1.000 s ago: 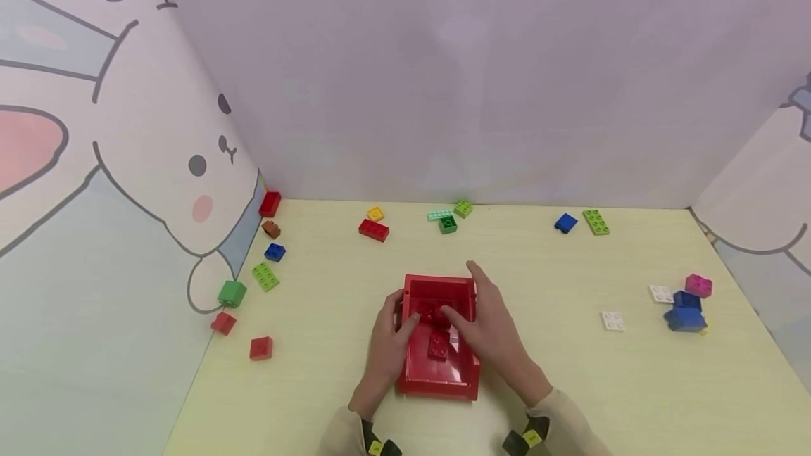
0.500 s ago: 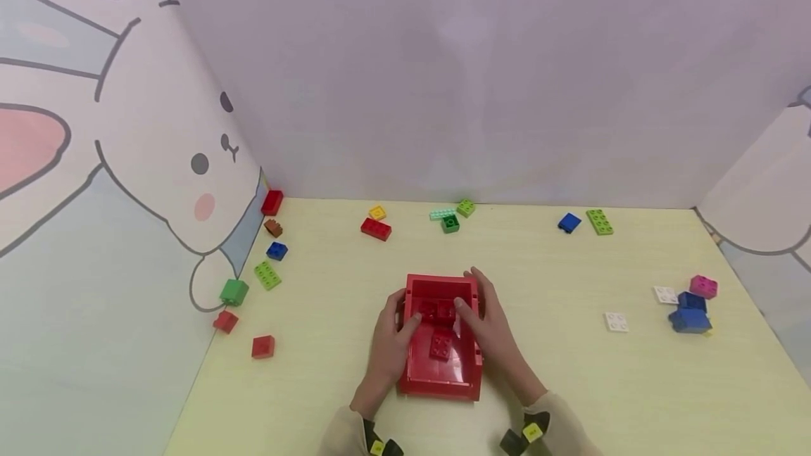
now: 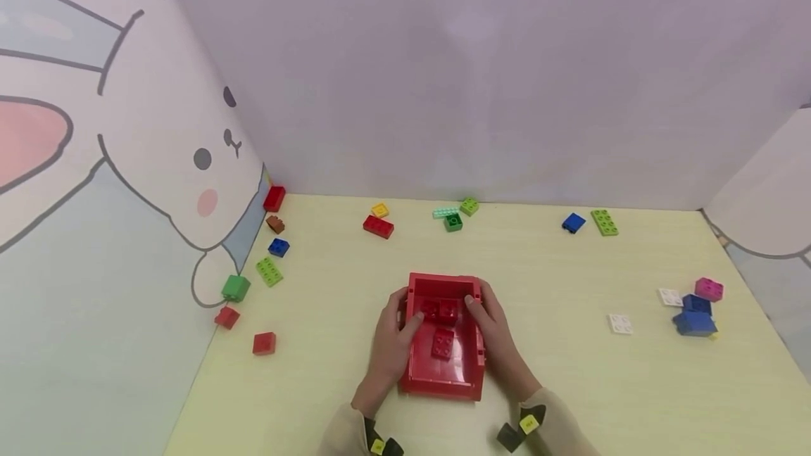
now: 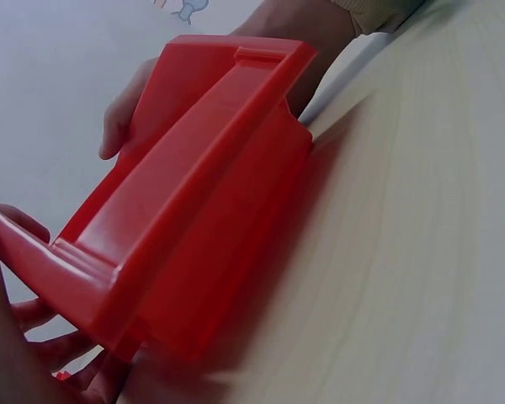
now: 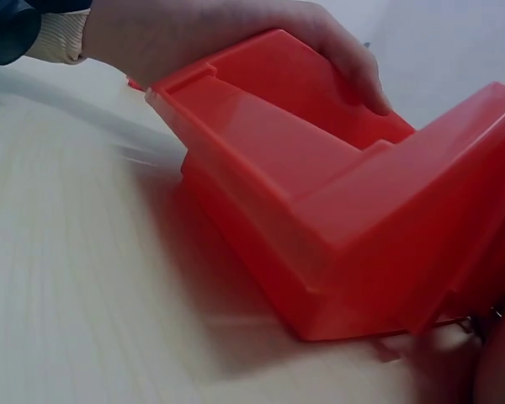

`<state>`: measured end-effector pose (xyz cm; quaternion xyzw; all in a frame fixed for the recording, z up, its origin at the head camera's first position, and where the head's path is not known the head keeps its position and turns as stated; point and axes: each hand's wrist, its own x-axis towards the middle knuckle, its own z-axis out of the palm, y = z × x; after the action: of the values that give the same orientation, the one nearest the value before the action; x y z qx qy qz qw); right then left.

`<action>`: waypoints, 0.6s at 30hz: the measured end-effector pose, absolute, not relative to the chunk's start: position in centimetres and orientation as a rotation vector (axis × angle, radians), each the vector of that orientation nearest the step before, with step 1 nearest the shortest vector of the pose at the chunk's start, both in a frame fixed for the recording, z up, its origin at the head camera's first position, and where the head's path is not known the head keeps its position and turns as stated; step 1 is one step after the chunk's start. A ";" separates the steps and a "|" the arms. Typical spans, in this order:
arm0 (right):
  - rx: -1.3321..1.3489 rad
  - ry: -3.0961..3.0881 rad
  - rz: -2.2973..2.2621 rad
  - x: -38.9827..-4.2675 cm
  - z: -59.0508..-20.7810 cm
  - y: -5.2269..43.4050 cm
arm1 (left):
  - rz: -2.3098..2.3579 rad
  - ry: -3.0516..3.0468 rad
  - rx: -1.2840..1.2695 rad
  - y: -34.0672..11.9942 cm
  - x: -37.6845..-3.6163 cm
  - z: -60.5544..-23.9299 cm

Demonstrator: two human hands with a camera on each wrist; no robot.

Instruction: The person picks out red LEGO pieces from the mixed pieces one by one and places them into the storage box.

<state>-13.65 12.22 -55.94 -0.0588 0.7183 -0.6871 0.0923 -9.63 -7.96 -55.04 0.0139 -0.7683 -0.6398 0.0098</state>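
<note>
Hands now bracket the red bin (image 3: 443,378) from both sides, where one second ago the right hand (image 3: 497,343) lay across the bin's interior with its fingers over the red bricks (image 3: 440,310) inside. Over the last second that hand has withdrawn outward to the bin's right wall; its fingers are curled over the rim near the far right corner, gripping the wall, as the left wrist view confirms from the opposite side. The left hand (image 3: 393,343) has kept its position on the left wall, thumb hooked over the rim into the interior and fingers wrapped on the outside; the right wrist view shows those fingers draped over the rim. The bin sits near the middle of the pale yellow table (image 3: 570,385), close to the person, and it has not shifted between frames. Three red bricks are now uncovered inside it: two side by side toward the far wall and a single red brick (image 3: 442,344) nearer the middle. In judgement, the brick placement is complete and both hands have changed over to holding the bin itself. Loose bricks elsewhere on the table, such as the red 2x4 brick (image 3: 378,226), are unchanged.
</note>
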 end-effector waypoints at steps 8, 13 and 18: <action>-0.152 2.116 -2.021 -13.7 -55.7 12.2 | -2.003 -2.402 0.049 -8.0 -9.7 -54.8; -0.156 2.099 -2.028 -13.6 -55.6 12.2 | -1.994 -2.410 0.057 -8.0 -9.6 -54.6; -0.157 2.106 -2.018 -13.6 -55.8 12.3 | -1.983 -2.413 0.043 -7.9 -9.7 -54.5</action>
<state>-13.60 12.25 -55.77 -0.0533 0.7166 -0.6867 0.1100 -9.68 -7.94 -54.52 0.0138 -0.7724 -0.6349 0.0089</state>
